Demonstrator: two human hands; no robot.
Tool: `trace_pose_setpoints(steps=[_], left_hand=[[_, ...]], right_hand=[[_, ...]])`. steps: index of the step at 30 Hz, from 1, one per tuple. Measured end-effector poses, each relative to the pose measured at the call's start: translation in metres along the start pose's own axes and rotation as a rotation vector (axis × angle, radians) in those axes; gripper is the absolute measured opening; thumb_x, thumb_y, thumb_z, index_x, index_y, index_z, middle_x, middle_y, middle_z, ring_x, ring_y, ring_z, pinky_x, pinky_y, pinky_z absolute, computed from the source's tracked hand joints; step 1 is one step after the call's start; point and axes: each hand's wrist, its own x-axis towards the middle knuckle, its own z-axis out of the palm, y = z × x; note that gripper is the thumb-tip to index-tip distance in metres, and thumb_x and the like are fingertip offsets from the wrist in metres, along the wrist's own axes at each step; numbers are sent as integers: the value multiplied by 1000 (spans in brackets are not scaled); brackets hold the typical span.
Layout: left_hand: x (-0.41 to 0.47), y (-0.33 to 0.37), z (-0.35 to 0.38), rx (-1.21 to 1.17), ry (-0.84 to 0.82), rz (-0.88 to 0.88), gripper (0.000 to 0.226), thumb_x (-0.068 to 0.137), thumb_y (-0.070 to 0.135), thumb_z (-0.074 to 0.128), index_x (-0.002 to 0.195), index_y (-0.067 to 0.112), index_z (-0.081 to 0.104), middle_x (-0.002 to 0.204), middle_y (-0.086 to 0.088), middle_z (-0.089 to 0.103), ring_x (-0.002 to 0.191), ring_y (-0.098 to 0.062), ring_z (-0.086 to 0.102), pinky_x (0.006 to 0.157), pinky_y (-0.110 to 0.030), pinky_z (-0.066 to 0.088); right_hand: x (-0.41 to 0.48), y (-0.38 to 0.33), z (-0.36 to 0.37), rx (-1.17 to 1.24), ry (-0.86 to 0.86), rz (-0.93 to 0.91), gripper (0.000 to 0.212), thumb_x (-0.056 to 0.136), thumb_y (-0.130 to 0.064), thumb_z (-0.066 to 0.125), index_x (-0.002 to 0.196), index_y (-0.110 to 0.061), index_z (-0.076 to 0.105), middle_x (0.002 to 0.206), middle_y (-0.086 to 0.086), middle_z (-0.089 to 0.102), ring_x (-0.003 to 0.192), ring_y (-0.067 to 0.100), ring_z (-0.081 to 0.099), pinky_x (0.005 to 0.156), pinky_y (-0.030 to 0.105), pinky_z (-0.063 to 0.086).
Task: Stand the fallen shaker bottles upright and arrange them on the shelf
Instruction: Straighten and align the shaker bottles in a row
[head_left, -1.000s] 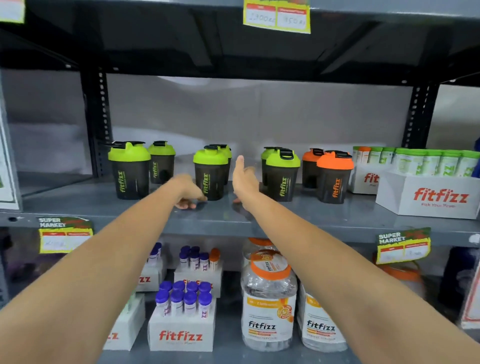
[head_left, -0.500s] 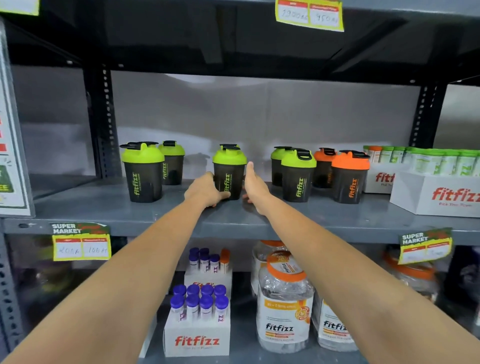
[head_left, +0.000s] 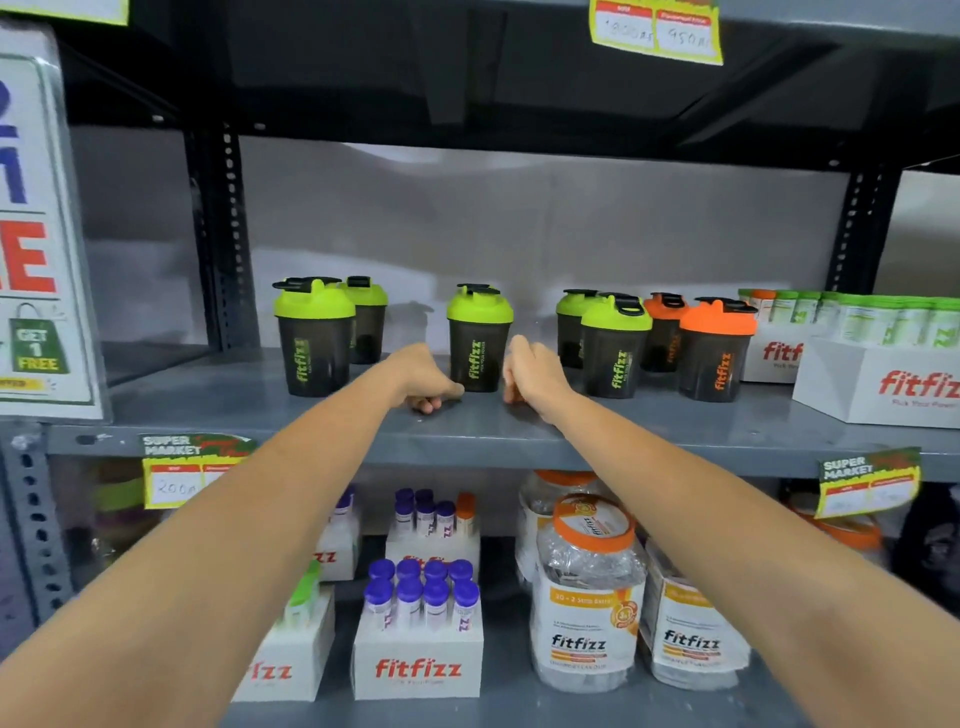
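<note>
Green-lidded dark shaker bottle (head_left: 479, 338) is standing upright at the middle of the grey shelf (head_left: 649, 431), and both hands are sitting low at its base. Left hand (head_left: 423, 379) is curling loosely, fingers tucked under, just beside the bottle's left side; whether it is touching is hard to tell. Right hand (head_left: 530, 371) is also half-curled, just beside the right side, gripping nothing. A second bottle seems to be hiding directly behind this one, only its cap peeking out.

Other bottles are all standing: green pair (head_left: 314, 335) at far left, green pair (head_left: 615, 345) and orange-lidded pair (head_left: 717, 348) to the right. No fallen bottle is showing, so the job is likely down to spacing. To do it well: nudging from the base, not the lid, keeping the logo facing forward, lining the front bottle up with its neighbours.

Writing: "fitfizz" on the bottles, on the white boxes (head_left: 878, 382) at right and on the tubs below; "SUPER MARKET" on the price tag (head_left: 867, 480); "GET 1 FREE" on the left sign (head_left: 39, 343).
</note>
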Motion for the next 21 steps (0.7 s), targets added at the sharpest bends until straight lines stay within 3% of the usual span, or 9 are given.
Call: trace_pose_setpoints(steps=[2,5,8,10,13,16,21], left_hand=[[-16,-11,-23,22,-119,-81,24,89,27,68,78,9,57,56,-2,48,38,-8,40,36,-17,32],[-36,-32,-59,137,-196,-230,35,91,38,63,68,16,49,53,4,40,41,-7,32,39,-17,19],[-48,-57,-87,338,-175,-341,37,93,41,58,68,18,45,56,5,37,41,-8,29,41,-19,19],[-52,-73,-101,358,-90,-359,33,94,32,58,70,14,44,60,1,37,46,-11,30,39,-19,24],[-49,-100,-108,195,108,-307,30,86,25,71,81,7,48,66,-7,44,51,-17,38,48,-24,31],[-39,-119,-102,10,228,-189,41,75,30,82,77,16,43,67,-9,53,54,-19,43,48,-24,31],[-29,-120,-92,47,295,-50,37,72,35,82,94,13,62,76,-11,67,52,-20,52,46,-24,34]], right_hand=[[-5,-5,10,-80,-42,-50,53,83,-37,27,39,-14,47,43,8,57,63,32,60,78,40,54],[-12,-20,26,-129,-44,-146,51,80,-42,31,41,-13,48,48,6,58,67,34,63,79,45,55],[-20,-44,51,-119,-83,-160,45,82,-40,34,50,-17,56,53,1,63,70,28,67,82,39,52],[-28,-60,72,-112,-149,-170,40,81,-39,31,59,-19,58,64,2,66,79,29,65,80,38,49],[-36,-73,105,-74,-206,-159,33,86,-38,30,71,-17,51,85,12,63,82,31,56,74,39,45],[-38,-75,123,-70,-145,-175,35,88,-43,35,76,-16,53,95,14,68,91,33,61,82,41,48],[-29,-71,134,-24,-260,-124,39,91,-41,42,95,-9,62,107,12,68,105,31,60,94,42,44]])
